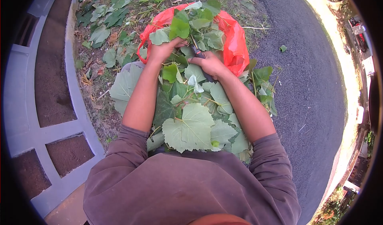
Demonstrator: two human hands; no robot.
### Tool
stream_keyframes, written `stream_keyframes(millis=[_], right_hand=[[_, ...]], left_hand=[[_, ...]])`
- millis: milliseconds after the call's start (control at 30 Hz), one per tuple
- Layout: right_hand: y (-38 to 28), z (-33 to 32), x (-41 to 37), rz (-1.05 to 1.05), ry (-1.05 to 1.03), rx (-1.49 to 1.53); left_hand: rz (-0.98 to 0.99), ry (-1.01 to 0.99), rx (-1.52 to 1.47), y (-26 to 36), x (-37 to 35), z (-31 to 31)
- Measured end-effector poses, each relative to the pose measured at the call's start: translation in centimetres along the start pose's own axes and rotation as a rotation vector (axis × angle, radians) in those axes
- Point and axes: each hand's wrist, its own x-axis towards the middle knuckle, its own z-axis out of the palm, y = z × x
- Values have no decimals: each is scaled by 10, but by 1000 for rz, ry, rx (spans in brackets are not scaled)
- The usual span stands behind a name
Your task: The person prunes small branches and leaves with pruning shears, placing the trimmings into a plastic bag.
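Observation:
My right hand [209, 64] is wrapped round a pair of pruning shears [197, 52] with dark handles and a touch of red. The blades point up and away, in among the foliage. Just left of them, my left hand [164, 51] is closed on a leafy vine stem, its fingertips partly covered by leaves. Behind both hands a red plastic bag [235, 45] stands open, with green leaves bunched inside and over its mouth. Broad, lobed vine leaves [189, 127] are heaped on my lap, below my forearms.
Cut leaves [99, 34] litter the soil and dry grass at the upper left. A grey-painted concrete frame [66, 125] with dirt-filled openings runs along the left. Dark asphalt [303, 89] stretches along the right, with one small leaf [283, 48] on it.

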Motion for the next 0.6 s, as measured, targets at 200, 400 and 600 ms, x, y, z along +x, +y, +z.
stream_keyframes(millis=[200,400,600], right_hand=[[-13,-6,-9,20,-105,109],[-23,-8,-21,75,-130,226],[-21,-11,-13,126,-142,164]], left_hand=[[-34,34,-32,13,-6,-4],[41,75,-40,18,-3,2],[2,-65,223,15,-7,1]])
